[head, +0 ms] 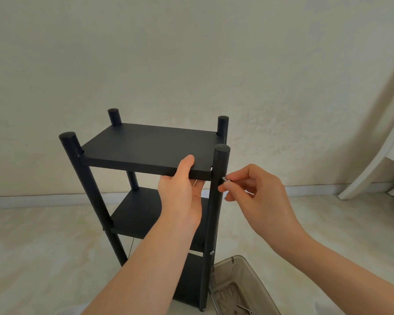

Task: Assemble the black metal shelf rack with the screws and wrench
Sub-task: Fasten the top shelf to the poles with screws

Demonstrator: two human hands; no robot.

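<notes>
Posts [71, 146], four of them, stand upright at the corners of the rack [96, 196], which sits on the floor [43, 246] before a pale wall [191, 53]. I count three shelves: the top shelf [146, 144], the middle shelf [137, 212] and the bottom shelf [189, 280], this last partly hidden behind my left forearm.

My left grip [182, 189] clasps the front edge of the top shelf, thumb lying on top and fingers curled underneath, near the front right post [221, 160]. My right grip [257, 194] pinches one screw [226, 179] between thumb and fingertips, its tip touching the outer side of that post, level with the top shelf's edge. A second screw [211, 252] sits in the same post lower down, at the middle shelf.

Just beside the rack's right foot stands one smoky clear bin [241, 269], and at least one loose screw [245, 308] lies in its bottom; what else it holds is too blurred to tell. White furniture [384, 155] stands against the wall at the far right, well apart from the rack.
</notes>
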